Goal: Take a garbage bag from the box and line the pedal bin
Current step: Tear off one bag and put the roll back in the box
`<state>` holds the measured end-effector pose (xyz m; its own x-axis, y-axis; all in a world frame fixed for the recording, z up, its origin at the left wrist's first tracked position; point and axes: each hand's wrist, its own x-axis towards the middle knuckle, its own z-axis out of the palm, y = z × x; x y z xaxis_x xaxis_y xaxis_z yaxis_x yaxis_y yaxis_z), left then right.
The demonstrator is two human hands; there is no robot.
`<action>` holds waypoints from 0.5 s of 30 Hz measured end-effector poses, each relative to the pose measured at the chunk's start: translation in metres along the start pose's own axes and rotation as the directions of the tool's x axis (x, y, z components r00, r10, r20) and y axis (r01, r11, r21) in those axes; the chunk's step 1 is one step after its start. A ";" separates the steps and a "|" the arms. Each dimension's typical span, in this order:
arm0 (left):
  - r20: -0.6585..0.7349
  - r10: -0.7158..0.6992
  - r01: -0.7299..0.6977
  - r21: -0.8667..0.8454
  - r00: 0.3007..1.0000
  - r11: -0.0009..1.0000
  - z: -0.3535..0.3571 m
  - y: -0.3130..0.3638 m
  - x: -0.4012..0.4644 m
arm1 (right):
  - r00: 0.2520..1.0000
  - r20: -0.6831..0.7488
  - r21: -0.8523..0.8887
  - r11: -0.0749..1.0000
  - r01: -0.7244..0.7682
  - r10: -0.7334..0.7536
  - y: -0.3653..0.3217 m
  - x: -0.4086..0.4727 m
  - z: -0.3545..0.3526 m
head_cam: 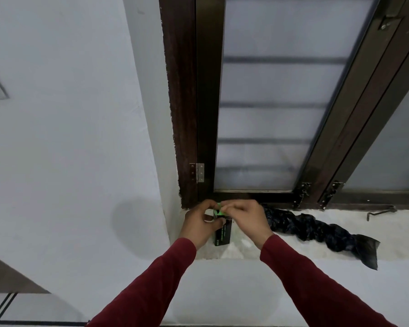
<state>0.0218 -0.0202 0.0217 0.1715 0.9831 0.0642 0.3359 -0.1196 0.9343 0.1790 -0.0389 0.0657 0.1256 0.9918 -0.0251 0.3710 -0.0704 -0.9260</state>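
Note:
A small black box with green trim [222, 234] stands on the white window sill [316, 232], at its left end. My left hand [200, 224] grips the box's left side near the top. My right hand [243, 218] pinches the green flap at the box's top end. Both hands meet over the box and hide its opening. A dark, crumpled garbage bag [316, 230] lies stretched along the sill to the right of my right hand, its end hanging over the sill's front edge. The pedal bin is out of view.
A dark wooden window frame [187, 114] with frosted panes rises right behind the sill, with a hinge and latches near its bottom. A metal stay hook [380, 212] lies at the sill's right. A white wall stands to the left and below.

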 end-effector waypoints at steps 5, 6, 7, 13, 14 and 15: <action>-0.052 -0.002 0.009 0.150 0.999 0.989 -0.001 0.007 0.003 | 0.955 -0.234 0.199 0.970 -0.137 0.182 0.019 -0.014 -0.012; -0.090 0.001 0.014 0.170 0.996 0.985 -0.002 0.007 0.004 | 0.960 -0.193 0.158 0.972 -0.176 0.205 0.026 -0.018 -0.013; -0.129 -0.005 0.027 0.168 0.992 0.985 -0.002 0.008 0.005 | 0.964 -0.129 0.118 0.969 -0.217 0.231 0.033 -0.022 -0.012; -0.243 -0.171 0.222 0.201 0.955 0.954 -0.003 0.008 0.011 | 0.902 -0.038 0.260 0.876 -0.406 0.429 0.061 -0.020 0.002; -0.237 -0.190 0.250 0.259 0.953 0.933 -0.005 0.009 0.013 | 0.894 -0.083 0.241 0.880 -0.410 0.440 0.062 -0.015 0.003; -0.224 -0.211 0.281 0.352 0.951 0.893 -0.009 0.008 0.015 | 0.891 -0.110 0.235 0.883 -0.407 0.440 0.061 -0.010 0.006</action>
<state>0.0189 -0.0056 0.0336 -0.1154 0.9917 -0.0571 0.6742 0.1204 0.7287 0.1951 -0.0529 0.0070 0.3763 0.8411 -0.3886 0.0603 -0.4407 -0.8956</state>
